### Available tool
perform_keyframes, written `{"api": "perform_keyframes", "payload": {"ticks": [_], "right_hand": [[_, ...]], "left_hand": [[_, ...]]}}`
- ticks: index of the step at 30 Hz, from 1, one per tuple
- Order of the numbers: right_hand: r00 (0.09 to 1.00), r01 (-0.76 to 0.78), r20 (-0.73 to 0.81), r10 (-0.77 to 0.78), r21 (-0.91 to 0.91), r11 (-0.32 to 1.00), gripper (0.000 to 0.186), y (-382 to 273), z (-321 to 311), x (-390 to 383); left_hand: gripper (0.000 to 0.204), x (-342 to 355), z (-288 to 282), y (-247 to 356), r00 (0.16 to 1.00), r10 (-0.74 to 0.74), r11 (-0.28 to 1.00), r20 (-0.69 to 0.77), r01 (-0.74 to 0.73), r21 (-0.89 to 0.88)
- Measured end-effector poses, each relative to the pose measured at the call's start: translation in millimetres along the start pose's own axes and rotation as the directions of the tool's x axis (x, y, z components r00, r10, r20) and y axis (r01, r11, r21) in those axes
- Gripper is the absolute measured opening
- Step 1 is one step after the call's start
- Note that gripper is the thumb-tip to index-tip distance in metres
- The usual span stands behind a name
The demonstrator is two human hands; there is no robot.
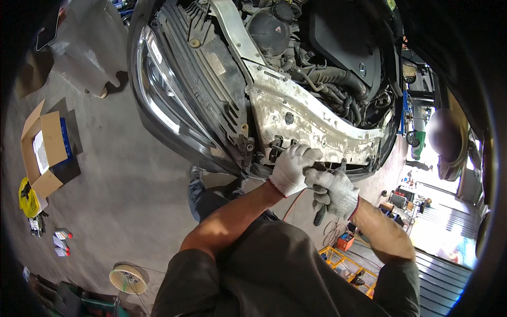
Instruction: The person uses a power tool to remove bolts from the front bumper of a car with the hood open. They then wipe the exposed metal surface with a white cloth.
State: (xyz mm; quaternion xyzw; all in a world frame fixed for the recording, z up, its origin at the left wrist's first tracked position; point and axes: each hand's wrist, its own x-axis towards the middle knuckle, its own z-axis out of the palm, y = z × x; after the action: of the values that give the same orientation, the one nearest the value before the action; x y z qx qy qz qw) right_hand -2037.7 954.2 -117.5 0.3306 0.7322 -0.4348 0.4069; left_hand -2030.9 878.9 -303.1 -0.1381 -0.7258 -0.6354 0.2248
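Centrally in the frame, both gloved hands meet under the car's pale front crossmember (311, 119). Right hand (334, 193) is clenched around a dark tool handle (319, 215), its long axis running steeply, butt toward the lower edge. Left hand (291, 168) grips the tool's upper end at the crossmember.

Left hand (292, 169) in a white knit glove pressed against the lower edge of a pale metal crossmember (311, 119), gloved right hand (334, 191) just beside it gripping a dark-handled tool (319, 215), headlight (158, 84) at left, open cardboard box (45, 148) on concrete floor (121, 195)
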Motion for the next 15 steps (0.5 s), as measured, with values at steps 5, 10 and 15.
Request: {"api": "perform_keyframes", "payload": {"ticks": [5,10,15], "right_hand": [[0.922,0.199,0.186,-0.340,-0.980,0.004,0.050,-30,1,-11],[0.978,0.164,0.039,-0.206,-0.758,0.631,0.043,-37,7,-6],[0.976,0.164,-0.017,-0.217,-0.595,0.787,0.042,-12,3,1]], "left_hand": [[0.026,0,-7,1,0.994,-0.008,1.000,0.105,0.005,0.027],[0.030,5,-10,-6,0.994,-0.030,0.999,0.107,0.025,0.044],[0.025,8,-12,-5,0.997,-0.040,0.999,0.059,0.038,0.030]]}}
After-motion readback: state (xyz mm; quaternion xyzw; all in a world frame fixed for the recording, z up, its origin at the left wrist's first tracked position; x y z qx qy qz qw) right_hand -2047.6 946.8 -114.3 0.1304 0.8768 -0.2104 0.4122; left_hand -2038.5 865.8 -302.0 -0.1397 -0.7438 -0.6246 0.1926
